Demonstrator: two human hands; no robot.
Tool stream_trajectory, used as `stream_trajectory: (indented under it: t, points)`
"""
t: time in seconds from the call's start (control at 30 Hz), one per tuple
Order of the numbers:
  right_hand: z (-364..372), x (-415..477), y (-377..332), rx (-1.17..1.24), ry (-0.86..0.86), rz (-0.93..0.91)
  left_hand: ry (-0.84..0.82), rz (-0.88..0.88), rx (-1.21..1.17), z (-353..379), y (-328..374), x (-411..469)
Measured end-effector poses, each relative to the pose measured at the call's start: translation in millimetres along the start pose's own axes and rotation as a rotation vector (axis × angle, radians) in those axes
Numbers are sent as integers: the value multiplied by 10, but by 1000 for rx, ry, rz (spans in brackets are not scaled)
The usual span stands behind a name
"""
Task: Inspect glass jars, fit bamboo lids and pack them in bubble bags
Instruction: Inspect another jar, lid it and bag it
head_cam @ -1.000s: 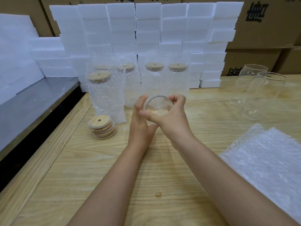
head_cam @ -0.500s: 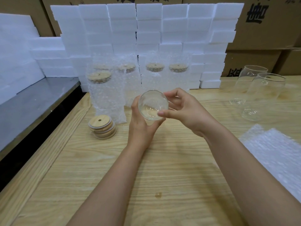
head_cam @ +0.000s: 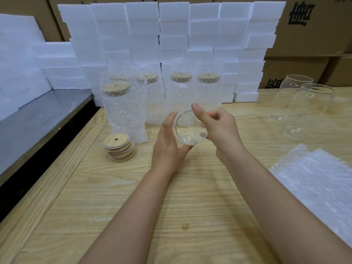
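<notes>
Glass jar (head_cam: 190,128) gripped between both hands, above wooden table (head_cam: 133,216)

Bright, even light is coming from overhead, casting only faint soft shadows on the worktop (head_cam: 190,197) under the left hand (head_cam: 167,149) and right hand (head_cam: 221,130). Foam blocks (head_cam: 205,25) are blowing out to near white. Small glints are showing on the glass jar (head_cam: 187,130). Wide-angle lens is bowing lines at the edges; corners are softening slightly.
</notes>
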State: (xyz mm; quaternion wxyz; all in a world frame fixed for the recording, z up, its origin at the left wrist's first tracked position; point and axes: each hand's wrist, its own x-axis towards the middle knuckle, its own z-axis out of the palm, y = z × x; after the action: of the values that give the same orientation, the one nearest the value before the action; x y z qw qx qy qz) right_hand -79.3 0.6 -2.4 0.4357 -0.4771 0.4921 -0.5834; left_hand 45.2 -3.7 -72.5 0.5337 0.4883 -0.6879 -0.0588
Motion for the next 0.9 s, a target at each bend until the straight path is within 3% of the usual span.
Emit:
stream_trajectory:
  t: [0.2,0.5,0.67,0.9]
  points:
    - [123,-66,62,-127,1,-42,6,21,24,11,-13,8]
    - [-63,-13,10,-369,-340,-167,19,-5,9,8,-55,9]
    - [-265,54,-54,-290,-528,-180,60,-37,-81,-20,-24,24]
    - [-399,109,-26,-305,-619,-220,43,-26,-170,-50,-18,42]
